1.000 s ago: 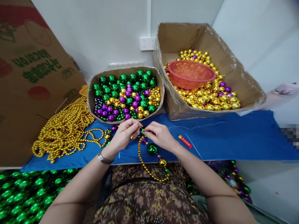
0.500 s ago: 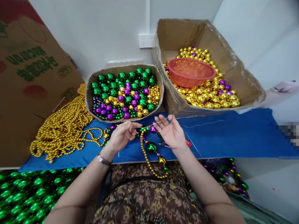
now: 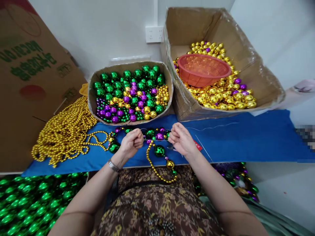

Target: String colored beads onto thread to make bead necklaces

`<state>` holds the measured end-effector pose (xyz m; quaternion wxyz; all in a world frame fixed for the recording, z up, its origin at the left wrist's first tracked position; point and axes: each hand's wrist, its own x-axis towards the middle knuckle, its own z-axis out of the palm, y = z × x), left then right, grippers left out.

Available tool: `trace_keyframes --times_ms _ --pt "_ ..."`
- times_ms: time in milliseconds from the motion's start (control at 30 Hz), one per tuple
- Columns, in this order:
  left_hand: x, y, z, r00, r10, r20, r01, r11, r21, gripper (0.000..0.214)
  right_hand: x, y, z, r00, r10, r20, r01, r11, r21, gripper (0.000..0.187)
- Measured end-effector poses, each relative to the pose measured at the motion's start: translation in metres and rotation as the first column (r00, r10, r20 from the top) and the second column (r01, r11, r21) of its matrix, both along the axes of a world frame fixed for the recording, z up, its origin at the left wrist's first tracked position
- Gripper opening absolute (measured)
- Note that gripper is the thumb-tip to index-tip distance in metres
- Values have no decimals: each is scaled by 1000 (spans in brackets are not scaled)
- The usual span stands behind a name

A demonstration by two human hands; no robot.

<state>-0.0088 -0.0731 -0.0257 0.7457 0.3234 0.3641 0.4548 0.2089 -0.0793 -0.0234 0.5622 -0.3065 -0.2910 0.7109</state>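
Two fists draw a thread (image 3: pixel 157 140) into a straight line at the centre of the frame.
The left hand (image 3: pixel 133 143) and the right hand (image 3: pixel 182 139) stand apart, the fingers of each curled closed on the thread. Just behind it, a garland (image 3: pixel 159 135) of green, purple and gold beads lies on the blue-covered table (image 3: pixel 251 141), and a loop of gold bead chain (image 3: pixel 148 159) hangs over the front edge at lower centre. Mixed beads fill the smaller box (image 3: pixel 90 98) at upper centre; the larger box (image 3: pixel 264 83) at upper right holds gold beads and a red basket (image 3: pixel 193 77). Gold chains (image 3: pixel 62 131) are heaped at left.
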Motion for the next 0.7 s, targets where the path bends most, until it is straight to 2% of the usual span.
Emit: trace_keyframes --times_ms 67,133,200,267,333,367,433,533,600,700 --pt "-2 -2 -1 999 12 -36 -11 1000 23 36 -1 0 2 993 31 117 -37 998 54 34" --pt "-1 -3 6 993 59 -102 -46 991 128 32 -3 2 8 948 41 315 -95 983 158 30" --pt "2 -2 18 966 138 -217 -67 950 305 28 -7 4 16 826 18 564 -199 945 261 29" --pt "7 -1 31 912 232 -339 -45 876 480 27 -13 6 24 652 -1 758 -349 887 302 34" --pt "12 1 40 863 305 -403 -14 811 585 28 -20 8 32 526 -27 850 -469 824 317 28" --pt "15 2 41 857 324 -400 -19 797 604 29 -22 10 36 496 -50 867 -503 797 334 21" --pt "21 3 36 886 323 -332 -78 810 581 27 -25 13 46 489 -117 864 -508 767 392 23" --pt "30 0 18 948 247 -201 -124 868 482 26 -25 19 64 529 -200 825 -445 763 470 28" --pt "36 -4 5 963 155 -222 -32 879 476 28 -26 23 76 548 -209 810 -437 755 490 27" --pt "44 -10 -6 933 73 -353 130 846 517 32 -31 32 85 600 -187 778 -411 762 501 26"
